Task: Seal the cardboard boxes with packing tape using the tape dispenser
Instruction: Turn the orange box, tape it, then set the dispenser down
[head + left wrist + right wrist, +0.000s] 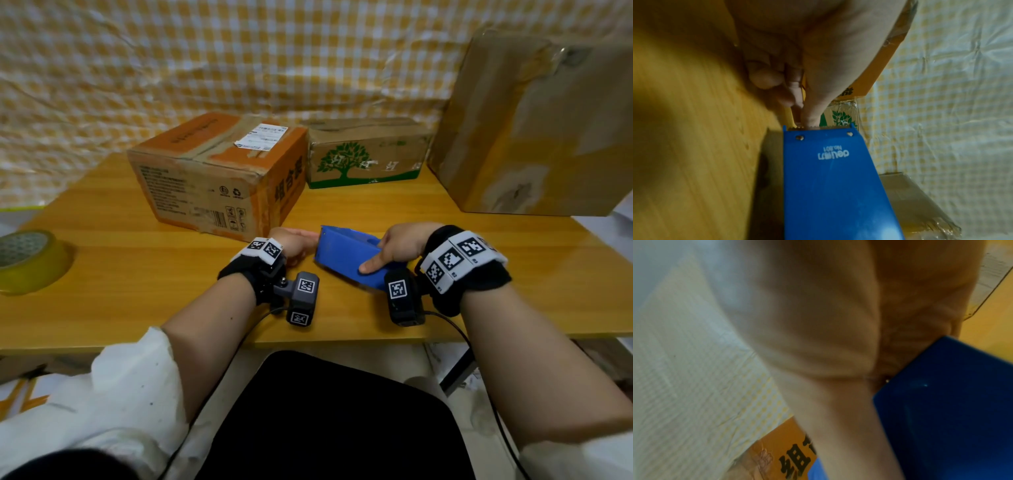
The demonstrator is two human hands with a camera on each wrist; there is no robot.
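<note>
Your right hand (399, 248) grips the blue dispenser (346, 255) on the near table (137, 284), thumb along its side. Your left hand (294, 245) has curled fingers (812, 112) at the toothed blade; whether they pinch tape, I can't tell. Mind those teeth and draw any tape out straight.

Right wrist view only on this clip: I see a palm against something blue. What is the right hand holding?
Observer: The right hand grips a blue tape dispenser, thumb along its side.
Reviewer: What is the left hand doing?
Observer: One fingertip of the left hand touches the dispenser's serrated edge.
Reviewer: Where is the tape?
Observer: A roll of tape lies near the left end of the table, apart from the dispenser.
</note>
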